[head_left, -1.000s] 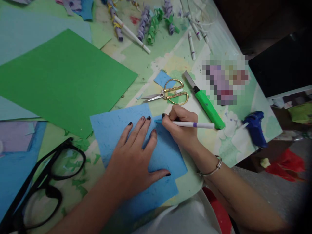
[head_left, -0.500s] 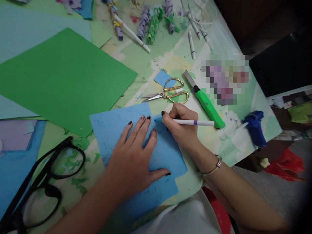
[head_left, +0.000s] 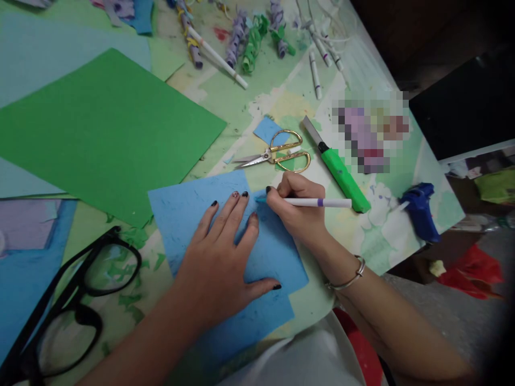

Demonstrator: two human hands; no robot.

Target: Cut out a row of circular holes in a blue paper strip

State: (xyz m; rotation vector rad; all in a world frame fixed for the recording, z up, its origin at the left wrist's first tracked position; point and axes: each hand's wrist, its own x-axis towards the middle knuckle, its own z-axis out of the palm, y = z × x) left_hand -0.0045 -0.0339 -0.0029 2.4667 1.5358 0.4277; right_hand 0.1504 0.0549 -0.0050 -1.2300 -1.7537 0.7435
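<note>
While the left hand [head_left: 219,271] lies flat (fingers splayed), blue paper [head_left: 187,201] beneath, right hand [head_left: 300,220] curled, fingers pinching marker [head_left: 336,203].

Blue sheeting [head_left: 270,246], at near edge of table [head_left: 386,241], lies under spread left hand [head_left: 219,268]; right hand [head_left: 301,212] grips white marker [head_left: 337,203].

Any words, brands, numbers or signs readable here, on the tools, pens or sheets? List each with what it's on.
None can be read.
Pen in the right hand: a purple band, no legible lettering.
Cutter and glue gun: no legible label.
Blue sheet under the left hand: dark marks, no legible letters.
Pixelated patch: too blurred to tell.
</note>
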